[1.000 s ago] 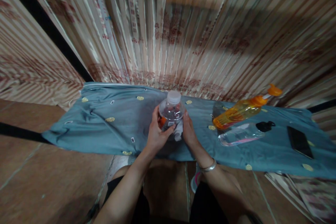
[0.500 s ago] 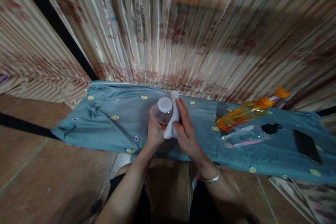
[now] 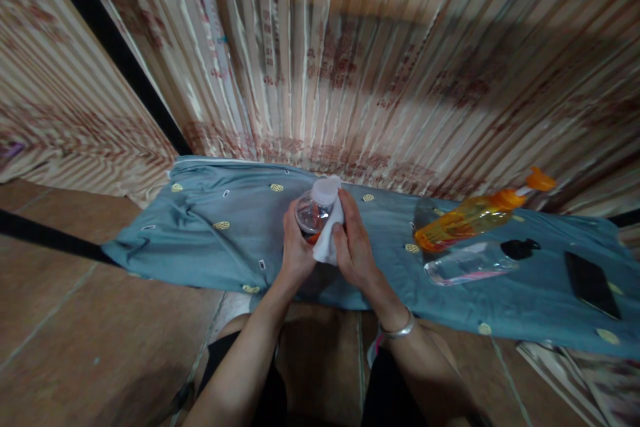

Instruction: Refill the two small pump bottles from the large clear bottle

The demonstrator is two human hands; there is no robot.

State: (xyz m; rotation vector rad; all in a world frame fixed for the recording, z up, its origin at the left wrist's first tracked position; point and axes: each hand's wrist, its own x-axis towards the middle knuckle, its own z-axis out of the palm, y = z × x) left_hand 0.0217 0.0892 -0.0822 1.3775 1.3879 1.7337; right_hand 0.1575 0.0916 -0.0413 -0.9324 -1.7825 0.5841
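A clear bottle (image 3: 306,212) with a white cap (image 3: 325,189) is held over the middle of the cloth, its top tilted to the right. My left hand (image 3: 296,248) wraps round its left and near side, so the lower body is mostly hidden. Against the bottle's right side, my right hand (image 3: 354,240) presses a folded white tissue or cloth (image 3: 330,233) between fingers and thumb. Something reddish shows through the lower part of the bottle.
A teal pineapple-print cloth (image 3: 200,247) covers the long surface. On its right lie an orange pump bottle (image 3: 465,219), a clear bottle with a black pump (image 3: 470,265) and a black phone (image 3: 593,283). Striped curtains (image 3: 320,80) hang behind; a black pole (image 3: 110,47) stands left.
The bottle has tilted, its cap moving right toward the tissue and my right hand. Both hands stay closed around bottle and tissue. The whole view has shifted slightly.
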